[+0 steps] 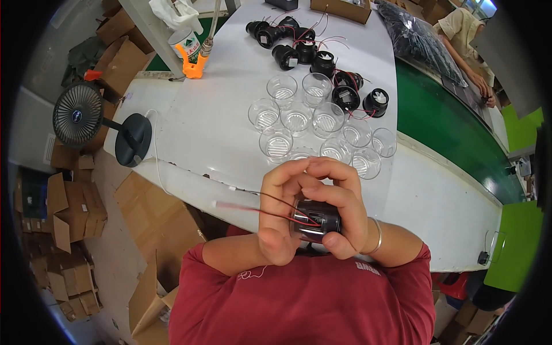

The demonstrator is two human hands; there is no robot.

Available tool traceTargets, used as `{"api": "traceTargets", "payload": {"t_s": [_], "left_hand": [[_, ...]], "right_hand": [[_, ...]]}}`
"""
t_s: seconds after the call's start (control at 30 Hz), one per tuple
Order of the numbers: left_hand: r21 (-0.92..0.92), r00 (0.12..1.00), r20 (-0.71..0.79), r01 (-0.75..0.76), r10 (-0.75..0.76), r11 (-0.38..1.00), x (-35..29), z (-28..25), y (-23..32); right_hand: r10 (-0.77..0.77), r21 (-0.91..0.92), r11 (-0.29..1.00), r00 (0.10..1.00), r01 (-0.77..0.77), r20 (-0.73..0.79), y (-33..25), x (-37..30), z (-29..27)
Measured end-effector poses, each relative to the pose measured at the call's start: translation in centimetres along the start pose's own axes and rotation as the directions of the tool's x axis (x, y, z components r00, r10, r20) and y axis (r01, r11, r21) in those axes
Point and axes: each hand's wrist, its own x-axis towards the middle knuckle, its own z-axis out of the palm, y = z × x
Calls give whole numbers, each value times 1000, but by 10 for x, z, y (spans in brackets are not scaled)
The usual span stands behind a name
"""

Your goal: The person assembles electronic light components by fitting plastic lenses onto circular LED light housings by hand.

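Close to my chest, both hands are wrapped round a black cylindrical motor unit (323,217) lying on its side. A red and a dark wire (253,210) trail from it to the left. My right hand (349,202) grips the black body, thumb below and fingers curled over the top. My left hand (277,215) cups the other end, where a clear rim shows; its fingers bend over the top and meet the right fingertips. Just beyond my hands stand several clear cups (296,119) in a cluster on the white table (201,123).
Farther back sit several black motor units (306,53) with red wires. A fan (133,138) stands at the left edge near an orange clamp (194,66) and a can (183,39). Right of the table runs a green belt (443,149); another person's hand (486,92) works beyond it. Cardboard boxes (75,207) crowd the left floor.
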Motion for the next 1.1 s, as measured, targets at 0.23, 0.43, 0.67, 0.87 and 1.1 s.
{"api": "traceTargets", "payload": {"t_s": [0.23,0.43,0.67,0.87,1.1], "left_hand": [[-51,935,47,-349,351,936,-4,0,-25],[-10,888,150,-438,434,899,-1,-4,-33],[-110,916,99,-379,389,919,1,-9,-28],[-6,984,-166,-72,70,997,-2,-2,-1],[161,841,-25,-530,541,832,0,0,-30]], "right_hand": [[-38,136,990,996,28,76,3,12,-2],[-45,207,978,992,20,117,9,15,-5],[8,87,996,987,-22,161,9,12,-10],[36,135,990,998,-44,56,7,3,-1],[61,176,982,998,-65,29,3,-2,6]]}}
